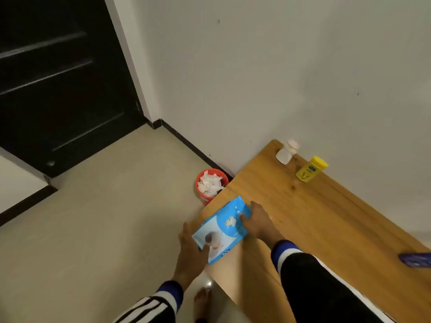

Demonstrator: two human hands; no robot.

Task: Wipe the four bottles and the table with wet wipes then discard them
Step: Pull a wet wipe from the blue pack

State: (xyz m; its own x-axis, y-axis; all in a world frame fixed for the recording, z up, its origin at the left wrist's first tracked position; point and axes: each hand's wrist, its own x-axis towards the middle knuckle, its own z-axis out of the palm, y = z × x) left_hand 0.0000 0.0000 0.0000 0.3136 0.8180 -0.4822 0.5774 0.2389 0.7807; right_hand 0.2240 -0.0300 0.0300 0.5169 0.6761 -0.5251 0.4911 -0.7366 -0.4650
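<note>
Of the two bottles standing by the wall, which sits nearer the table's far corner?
The white bottle, with its rounded pale cap; the yellow bottle stands farther along the wall, away from that corner.

Wet-wipe pack at the bench corner, both my hands on it.

My left hand (190, 249) grips the near end of the blue wipes pack (222, 229); my right hand (257, 221) pinches at its white opening. The pack lies on the wooden bench (314, 217). A white bottle (286, 152) and a yellow bottle (310, 169) stand by the wall. A red bin (211, 185) holding used wipes sits on the floor beside the bench.
</note>
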